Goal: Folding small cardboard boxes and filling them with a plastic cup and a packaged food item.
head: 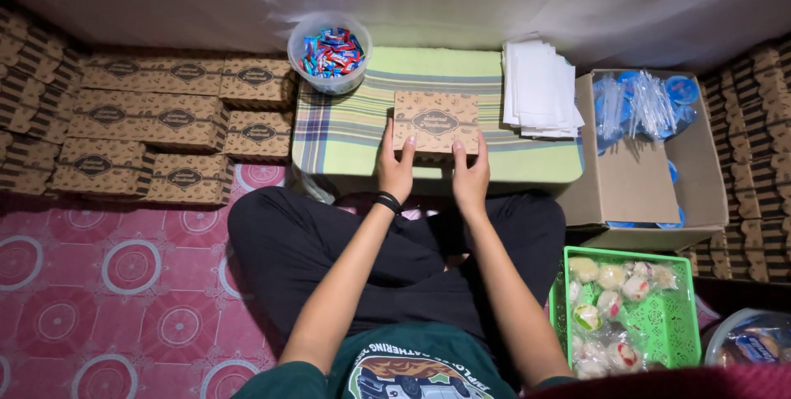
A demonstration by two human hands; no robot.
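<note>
I had my left hand (396,167) and right hand (470,175) laid flat, fingers straight and gripping nothing, against the near edge of the box (436,123). The fingertips of both touched its front side; the thumbs pointed inward, a narrow gap between the two hands. A black band sat on my left wrist.

The box was brown cardboard, a low rectangle with its lid shut, covered in a fine repeating pattern and bearing a dark oval emblem in the middle of the top. It lay flat on the small table (354,131), toward the near edge and a little right of centre. The table wore a green cloth with striped plaid bands.

At the table's far left corner stood a clear tub (329,53) holding small red and blue wrapped sweets. At the far right lay a stack of white sheets (540,90), partly overhanging. To the right of the table an open carton (651,185) held clear-wrapped blue-lidded cups. Nearer me on the right, a green basket (655,321) carried wrapped round pastries. Left of the table, matching brown boxes (165,127) stood stacked on the red patterned floor (124,284).
</note>
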